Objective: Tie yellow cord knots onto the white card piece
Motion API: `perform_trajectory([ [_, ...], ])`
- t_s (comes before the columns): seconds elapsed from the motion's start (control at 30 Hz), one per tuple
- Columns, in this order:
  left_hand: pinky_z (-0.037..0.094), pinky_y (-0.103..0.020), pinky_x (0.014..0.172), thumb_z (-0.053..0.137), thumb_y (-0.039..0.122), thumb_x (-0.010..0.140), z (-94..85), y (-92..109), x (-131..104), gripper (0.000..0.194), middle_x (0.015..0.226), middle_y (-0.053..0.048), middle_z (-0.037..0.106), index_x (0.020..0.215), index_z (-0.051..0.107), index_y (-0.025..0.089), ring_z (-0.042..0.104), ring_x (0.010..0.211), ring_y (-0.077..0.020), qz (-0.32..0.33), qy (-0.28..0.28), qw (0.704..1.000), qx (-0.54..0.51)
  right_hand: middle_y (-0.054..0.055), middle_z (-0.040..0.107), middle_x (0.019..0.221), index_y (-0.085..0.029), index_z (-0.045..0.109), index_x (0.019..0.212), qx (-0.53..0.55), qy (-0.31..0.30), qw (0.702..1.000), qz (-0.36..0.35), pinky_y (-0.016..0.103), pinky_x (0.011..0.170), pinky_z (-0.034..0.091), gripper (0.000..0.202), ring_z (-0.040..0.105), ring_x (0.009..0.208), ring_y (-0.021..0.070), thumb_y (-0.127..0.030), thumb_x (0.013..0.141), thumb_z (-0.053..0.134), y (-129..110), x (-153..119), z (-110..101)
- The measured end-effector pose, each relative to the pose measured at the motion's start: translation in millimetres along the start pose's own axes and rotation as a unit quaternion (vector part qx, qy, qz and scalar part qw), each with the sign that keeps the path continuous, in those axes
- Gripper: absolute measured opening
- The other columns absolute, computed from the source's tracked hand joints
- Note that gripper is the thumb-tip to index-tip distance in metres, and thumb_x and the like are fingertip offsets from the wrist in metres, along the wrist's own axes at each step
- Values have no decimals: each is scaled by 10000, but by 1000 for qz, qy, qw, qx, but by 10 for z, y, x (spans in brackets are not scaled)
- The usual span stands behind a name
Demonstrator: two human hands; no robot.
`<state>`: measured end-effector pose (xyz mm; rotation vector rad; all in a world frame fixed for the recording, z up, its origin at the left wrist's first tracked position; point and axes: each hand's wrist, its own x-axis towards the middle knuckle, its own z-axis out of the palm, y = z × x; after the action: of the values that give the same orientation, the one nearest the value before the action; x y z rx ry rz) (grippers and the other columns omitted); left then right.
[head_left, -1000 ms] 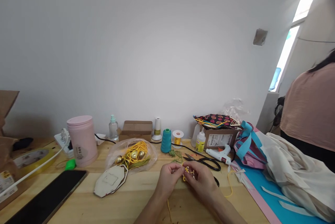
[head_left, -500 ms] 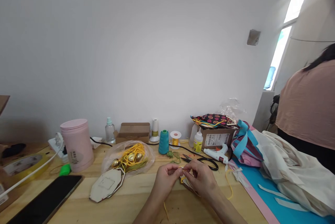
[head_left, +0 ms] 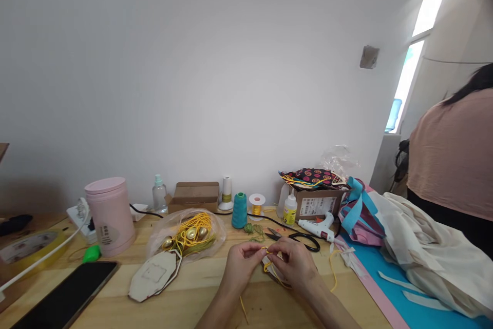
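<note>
My left hand [head_left: 241,266] pinches a yellow cord [head_left: 243,310] between thumb and forefinger, its loose end hanging below the palm. Close beside it, my right hand [head_left: 295,265] is closed on the same cord, the two sets of fingertips nearly touching. Under the right hand lies a small flat piece with a dark edge [head_left: 278,278], with yellow cord looped at it; the hand covers most of this piece. Just behind the hands are black-handled scissors [head_left: 306,242] and a tangle of green thread [head_left: 254,230].
A teal thread cone [head_left: 239,211], glue bottle [head_left: 290,210] and white glue gun [head_left: 318,227] stand behind. To the left are a bag of yellow cords and gold bells [head_left: 196,234], octagonal pieces [head_left: 152,277], a phone [head_left: 65,295] and a pink tumbler [head_left: 110,218]. Cream fabric [head_left: 431,257] lies right.
The view has shifted slightly, so things on the table sit a little further left. My hands stay together on the cord, with the fingertips slightly moved.
</note>
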<state>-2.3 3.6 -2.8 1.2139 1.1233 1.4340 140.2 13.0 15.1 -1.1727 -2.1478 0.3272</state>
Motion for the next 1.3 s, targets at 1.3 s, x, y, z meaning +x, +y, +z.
perform_trajectory([
  [1.3, 444, -240, 567, 683, 208, 465, -67, -2, 33, 215, 577, -21, 621, 655, 625, 126, 560, 589, -147, -12, 31, 999, -4, -72, 154, 487, -192, 185, 471, 711, -89, 680, 154, 163, 334, 67, 329, 83, 397, 53, -344, 576, 457, 202, -75, -532],
])
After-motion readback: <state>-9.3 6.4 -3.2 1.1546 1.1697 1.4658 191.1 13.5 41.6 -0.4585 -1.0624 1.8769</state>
